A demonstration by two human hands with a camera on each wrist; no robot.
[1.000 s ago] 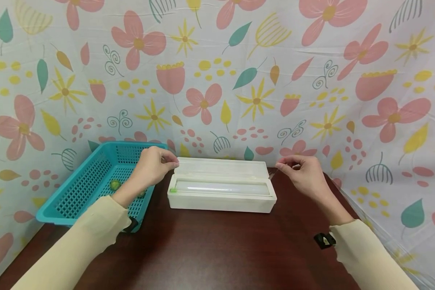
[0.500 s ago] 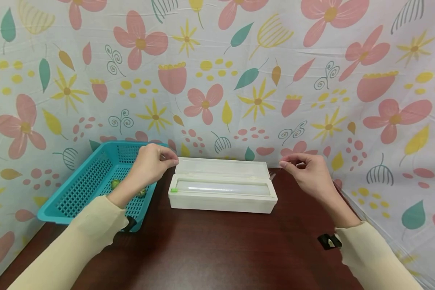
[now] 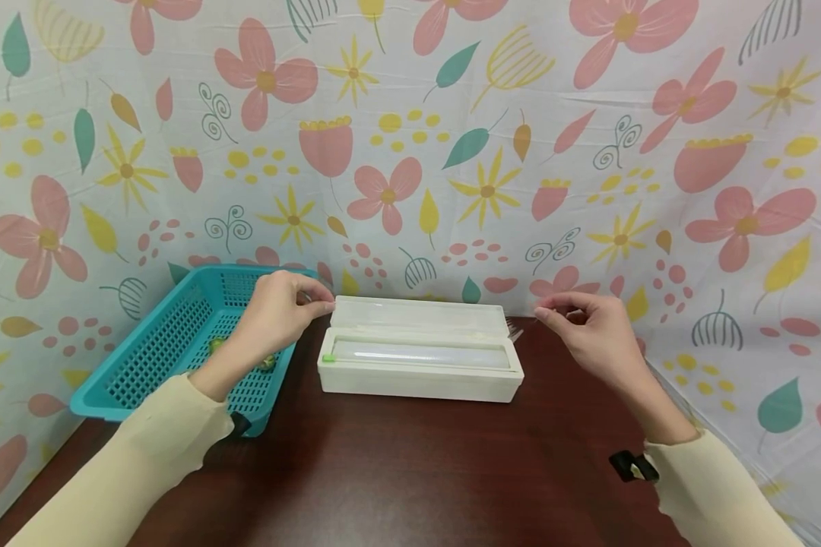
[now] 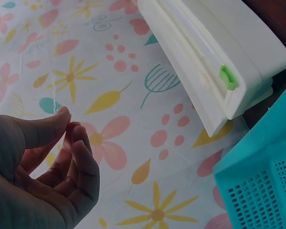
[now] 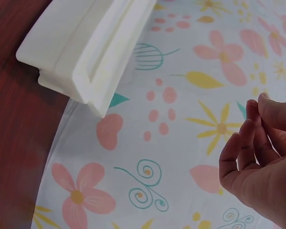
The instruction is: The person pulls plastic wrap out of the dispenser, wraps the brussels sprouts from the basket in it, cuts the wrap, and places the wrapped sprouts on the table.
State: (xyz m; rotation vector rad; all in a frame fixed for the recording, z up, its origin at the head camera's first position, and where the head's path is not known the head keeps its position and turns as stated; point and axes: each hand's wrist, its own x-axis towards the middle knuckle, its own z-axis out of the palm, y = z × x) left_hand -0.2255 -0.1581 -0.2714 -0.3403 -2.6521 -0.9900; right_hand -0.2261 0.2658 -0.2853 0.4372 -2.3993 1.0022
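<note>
A white cling film dispenser [image 3: 420,384] stands on the table with its lid [image 3: 420,315] raised and a clear-wrapped roll [image 3: 420,354] inside. A green slider [image 4: 228,78] sits at its left end. Just left of the lid, my left hand [image 3: 279,315] pinches the edge of clear cling film [image 4: 55,90] between thumb and forefinger. Beyond the lid's right side, my right hand [image 3: 591,327] pinches with thumb and forefinger too. The film is nearly invisible, so its extent between the hands cannot be made out.
A blue plastic basket [image 3: 171,334] is at the left, with small green round things [image 3: 268,362] in it, partly behind the left arm. Fork-like tines [image 3: 514,331] show behind the dispenser's right end. A flowered cloth [image 3: 410,152] backs the dark table [image 3: 410,471].
My right hand has drifted right, away from the dispenser. The left hand stays almost in place, its forearm shifting slightly left. The dispenser and basket keep their places.
</note>
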